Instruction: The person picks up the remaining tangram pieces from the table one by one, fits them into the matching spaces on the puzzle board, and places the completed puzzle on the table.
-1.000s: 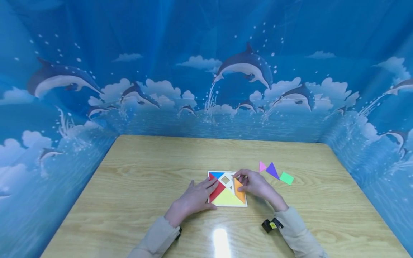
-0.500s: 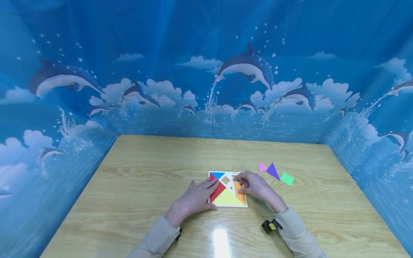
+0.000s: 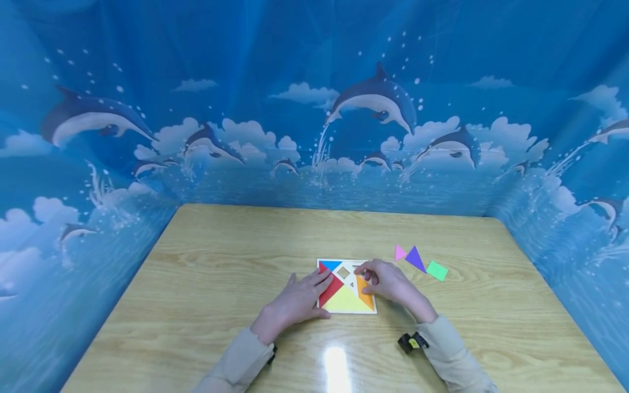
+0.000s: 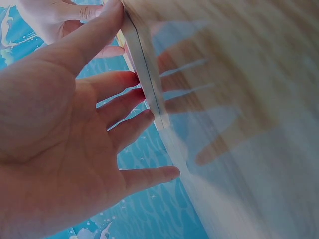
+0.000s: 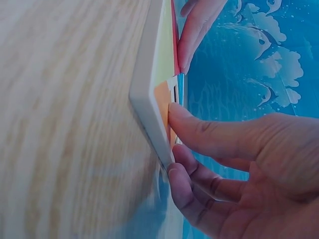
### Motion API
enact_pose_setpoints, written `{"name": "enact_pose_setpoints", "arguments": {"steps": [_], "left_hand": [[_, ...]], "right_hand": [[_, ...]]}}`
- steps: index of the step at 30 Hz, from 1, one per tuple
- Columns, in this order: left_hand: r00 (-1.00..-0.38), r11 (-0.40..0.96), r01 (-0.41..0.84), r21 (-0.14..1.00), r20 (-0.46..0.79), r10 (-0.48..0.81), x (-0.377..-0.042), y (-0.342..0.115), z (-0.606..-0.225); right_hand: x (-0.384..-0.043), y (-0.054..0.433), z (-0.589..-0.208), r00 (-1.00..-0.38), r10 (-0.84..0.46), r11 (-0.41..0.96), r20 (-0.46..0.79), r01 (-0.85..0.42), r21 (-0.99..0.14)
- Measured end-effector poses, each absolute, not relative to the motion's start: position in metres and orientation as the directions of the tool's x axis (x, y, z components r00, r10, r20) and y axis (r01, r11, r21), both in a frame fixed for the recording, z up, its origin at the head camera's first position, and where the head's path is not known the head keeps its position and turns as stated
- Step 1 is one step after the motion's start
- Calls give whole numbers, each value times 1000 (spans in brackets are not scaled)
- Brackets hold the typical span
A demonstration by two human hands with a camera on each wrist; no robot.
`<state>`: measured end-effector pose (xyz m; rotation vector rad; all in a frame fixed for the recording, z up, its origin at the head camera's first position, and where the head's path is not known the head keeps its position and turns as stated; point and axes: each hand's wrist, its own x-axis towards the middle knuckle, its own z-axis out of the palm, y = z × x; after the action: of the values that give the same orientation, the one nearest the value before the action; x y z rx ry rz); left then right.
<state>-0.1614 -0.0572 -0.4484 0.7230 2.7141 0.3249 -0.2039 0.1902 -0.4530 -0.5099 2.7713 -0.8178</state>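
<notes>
A white tangram board (image 3: pixel 351 313) lies on the table with red (image 3: pixel 330 292), blue (image 3: pixel 331 266) and yellow (image 3: pixel 346 301) pieces set in it. Part of its upper right shows bare recesses. My left hand (image 3: pixel 297 301) rests its outstretched fingers on the red piece and the board's left side. At the right side, my right hand (image 3: pixel 389 281) has bent fingers at an orange piece (image 3: pixel 362 295), which lies in the board. The right wrist view shows the thumb (image 5: pixel 192 124) on the orange piece (image 5: pixel 163 102), with the other fingers curled at the board's edge.
Right of and beyond the board lie a pink triangle (image 3: pixel 399 253), a purple triangle (image 3: pixel 415 260) and a green square (image 3: pixel 437 271). The wooden table (image 3: pixel 221 245) is enclosed by a blue dolphin-print curtain (image 3: pixel 275 136).
The right thumb and fingers have shifted slightly over the orange piece, which appears to lie flatter in the board. The left hand stays in place, and the loose pieces have not moved.
</notes>
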Motion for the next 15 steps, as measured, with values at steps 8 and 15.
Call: {"name": "enact_pose_setpoints", "arguments": {"steps": [8,15], "left_hand": [[-825,849,444,288,-238,513,-161,-57,-448],[-823,842,452,294,-226,521,-159,-57,-445]], "right_hand": [[-205,192,-448,-939,-345,767,-17,-271,-581],[-207,190,-445,-954,-290,755,78,-278,-593]]}}
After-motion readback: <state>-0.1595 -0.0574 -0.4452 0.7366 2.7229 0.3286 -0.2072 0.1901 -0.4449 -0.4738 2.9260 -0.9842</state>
